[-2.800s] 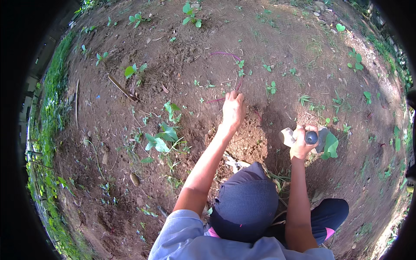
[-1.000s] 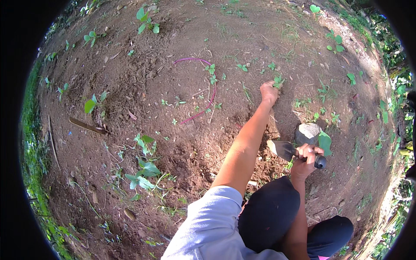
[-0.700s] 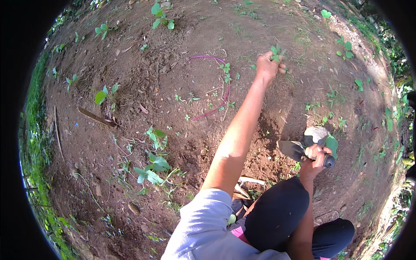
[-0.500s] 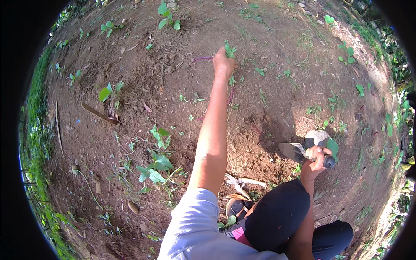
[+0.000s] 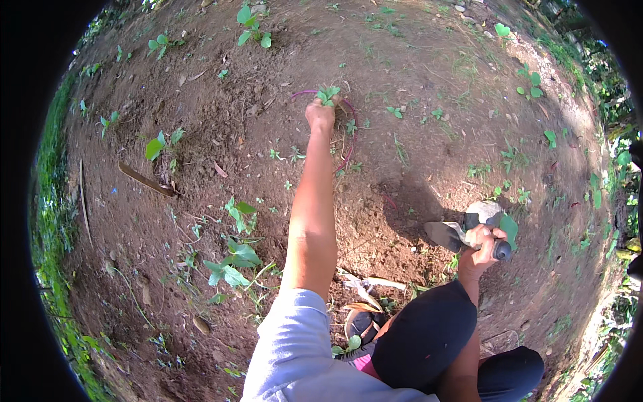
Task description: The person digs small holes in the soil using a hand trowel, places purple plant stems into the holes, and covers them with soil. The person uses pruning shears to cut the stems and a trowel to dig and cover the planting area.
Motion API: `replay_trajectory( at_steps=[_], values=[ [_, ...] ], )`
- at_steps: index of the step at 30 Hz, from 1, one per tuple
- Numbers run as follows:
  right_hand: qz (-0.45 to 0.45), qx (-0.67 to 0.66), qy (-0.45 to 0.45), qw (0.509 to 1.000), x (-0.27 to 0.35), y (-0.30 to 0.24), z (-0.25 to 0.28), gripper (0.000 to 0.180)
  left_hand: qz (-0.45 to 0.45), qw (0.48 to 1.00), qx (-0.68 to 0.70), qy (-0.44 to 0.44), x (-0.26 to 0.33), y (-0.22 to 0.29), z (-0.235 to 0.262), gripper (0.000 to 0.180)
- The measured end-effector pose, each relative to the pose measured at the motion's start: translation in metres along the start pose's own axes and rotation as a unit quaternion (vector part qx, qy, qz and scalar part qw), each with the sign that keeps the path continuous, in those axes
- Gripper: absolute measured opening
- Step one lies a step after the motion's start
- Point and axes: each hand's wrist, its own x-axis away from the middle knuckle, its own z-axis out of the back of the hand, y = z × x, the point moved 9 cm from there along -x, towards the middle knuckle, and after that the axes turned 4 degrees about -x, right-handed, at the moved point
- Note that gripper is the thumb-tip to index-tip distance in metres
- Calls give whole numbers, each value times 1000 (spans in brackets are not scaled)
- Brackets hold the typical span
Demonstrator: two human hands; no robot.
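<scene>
Hidden or unclear: the fingers of the left hand [image 5: 320,115] are out of sight behind its back and the weed's leaves, so the grip itself cannot be made out. The tool's handle is covered by the right hand [image 5: 479,242]. A dark shoe [image 5: 362,325] near the knee [image 5: 429,335] is partly covered by the sleeve [image 5: 301,355]. The picture's rim is black and bends the ground.

Containers: none in view.

Weed [image 5: 327,95]: a small green seedling with a few rounded leaves, far out on the soil [image 5: 221,114] at the end of the outstretched left arm, just beside a thin pink loop of cord [image 5: 348,130]. The left hand is closed round its base; leaves stand up above the knuckles.

Trowel [image 5: 447,234]: flat grey blade, pointing left, over dug reddish earth. The right hand is clenched tight on its dark handle, whose end [image 5: 502,250] sticks out to the right. A pale stone [image 5: 485,211] and a broad green leaf [image 5: 509,228] lie just behind the fist.

Other: leafy seedlings [image 5: 234,258] to the left of the arm; a brown stick [image 5: 147,179] farther left; pale roots [image 5: 368,285] by the knee.
</scene>
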Motion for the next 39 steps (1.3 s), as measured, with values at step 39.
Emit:
replay_trajectory(
  at_steps=[39],
  values=[
    [-46, -26, -33, 998, -28, 23, 3, 15, -18, 859, -511, 37, 75, -4, 162, 20]
  ],
)
